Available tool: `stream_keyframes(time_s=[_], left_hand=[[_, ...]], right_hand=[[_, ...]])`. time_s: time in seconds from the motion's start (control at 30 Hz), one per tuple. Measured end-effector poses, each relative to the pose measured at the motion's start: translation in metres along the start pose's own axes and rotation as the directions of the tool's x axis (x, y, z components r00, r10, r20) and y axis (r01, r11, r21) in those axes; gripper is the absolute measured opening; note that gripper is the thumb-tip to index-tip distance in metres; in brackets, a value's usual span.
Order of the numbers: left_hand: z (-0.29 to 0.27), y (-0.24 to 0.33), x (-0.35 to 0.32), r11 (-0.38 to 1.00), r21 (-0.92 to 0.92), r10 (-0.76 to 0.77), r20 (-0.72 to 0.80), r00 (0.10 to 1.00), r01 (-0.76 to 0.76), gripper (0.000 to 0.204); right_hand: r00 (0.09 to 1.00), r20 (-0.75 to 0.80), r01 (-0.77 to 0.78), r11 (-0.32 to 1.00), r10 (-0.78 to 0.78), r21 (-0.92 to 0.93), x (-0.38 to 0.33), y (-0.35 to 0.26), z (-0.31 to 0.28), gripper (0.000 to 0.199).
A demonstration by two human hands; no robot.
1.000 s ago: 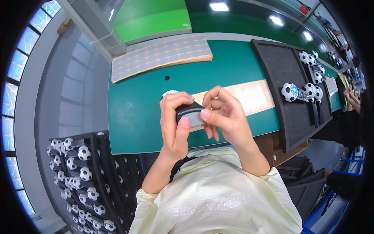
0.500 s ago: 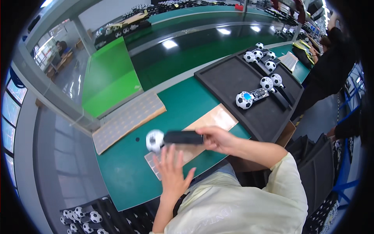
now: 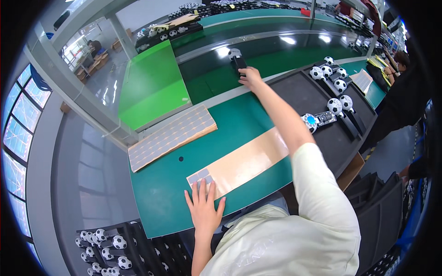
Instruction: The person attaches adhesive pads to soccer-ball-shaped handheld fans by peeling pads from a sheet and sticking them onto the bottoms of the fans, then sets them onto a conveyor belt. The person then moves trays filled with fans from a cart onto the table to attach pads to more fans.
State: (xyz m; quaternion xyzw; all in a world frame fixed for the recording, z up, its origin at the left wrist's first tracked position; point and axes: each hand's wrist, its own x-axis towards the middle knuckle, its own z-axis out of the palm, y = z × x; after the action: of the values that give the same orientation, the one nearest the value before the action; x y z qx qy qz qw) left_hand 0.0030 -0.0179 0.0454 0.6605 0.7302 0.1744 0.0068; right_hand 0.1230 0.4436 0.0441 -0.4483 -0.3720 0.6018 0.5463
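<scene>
My right hand (image 3: 250, 78) reaches far forward over the dark green conveyor belt (image 3: 207, 85), fingers closed on the end of a black-handled device with a soccer-ball head (image 3: 237, 59). The ball end points away from me. Spread flat, my left hand (image 3: 205, 211) rests with its fingertips on the near-left end of a tan backing sheet (image 3: 248, 161). A few grey square stickers (image 3: 201, 175) remain on that end, by the fingertips. Whether the device touches the belt I cannot tell.
A black tray (image 3: 294, 94) at right holds several ball-headed devices, one with a blue disc (image 3: 310, 121). A second sticker sheet (image 3: 172, 135) lies at the table's left, beside a bright green board (image 3: 152, 87). More devices (image 3: 106, 250) sit lower left. People stand at far right.
My right hand has carried the device from above the tan sheet forward over the belt. My left hand has come off the ball's side and now lies on the sheet. The view has shifted.
</scene>
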Motion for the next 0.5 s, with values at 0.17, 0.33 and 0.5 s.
stream_keyframes(time_s=[0.17,0.33,0.5], left_hand=[[0.01,-0.006,0.003,1.0,0.024,0.006,-0.02,1.0,-0.006,0.049],[0.019,-0.009,0.001,0.999,0.038,0.036,-0.067,0.997,-0.033,0.046],[0.013,-0.015,-0.006,0.992,-0.053,0.102,-0.153,0.983,-0.111,0.045]], right_hand=[[0.774,0.598,0.622,0.073,-0.207,-0.78,-0.137,-0.069,-0.089,0.059],[0.854,0.438,0.38,-0.236,-0.283,-0.894,-0.227,-0.068,-0.174,0.062],[0.868,0.361,0.379,-0.015,-0.34,-0.925,-0.242,-0.056,-0.171,0.062]])
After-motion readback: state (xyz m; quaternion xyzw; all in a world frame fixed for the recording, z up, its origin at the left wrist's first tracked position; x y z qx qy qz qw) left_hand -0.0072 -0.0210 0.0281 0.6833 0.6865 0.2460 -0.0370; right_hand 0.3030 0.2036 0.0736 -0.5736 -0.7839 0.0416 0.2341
